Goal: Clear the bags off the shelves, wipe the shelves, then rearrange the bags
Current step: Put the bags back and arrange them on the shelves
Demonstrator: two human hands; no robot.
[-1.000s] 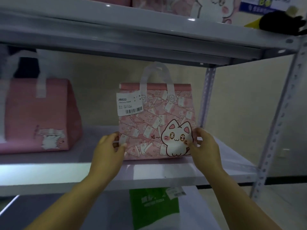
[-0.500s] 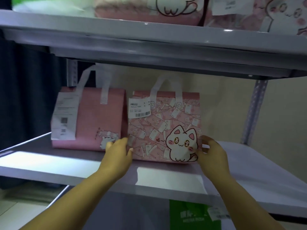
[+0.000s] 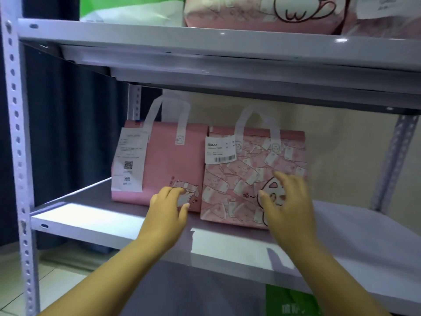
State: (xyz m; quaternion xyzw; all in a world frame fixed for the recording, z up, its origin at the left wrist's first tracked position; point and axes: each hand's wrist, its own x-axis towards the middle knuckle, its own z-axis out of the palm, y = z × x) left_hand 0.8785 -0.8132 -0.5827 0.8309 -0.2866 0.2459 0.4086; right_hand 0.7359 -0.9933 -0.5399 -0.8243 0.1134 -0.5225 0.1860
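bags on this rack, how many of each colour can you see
pink bags: 4 (plain pink bag, patterned pink bag, two top-shelf pink bags, both cut off by the frame)
green bags: 2 (top-shelf green bag, bottom green bag)
total: 6

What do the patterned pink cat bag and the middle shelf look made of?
Patterned pink cat tote bag: likely non-woven fabric, matte; its white handles stand soft and translucent. Pale grey middle shelf board: probably painted metal, smooth semi-gloss; light reflects brightly off its front.
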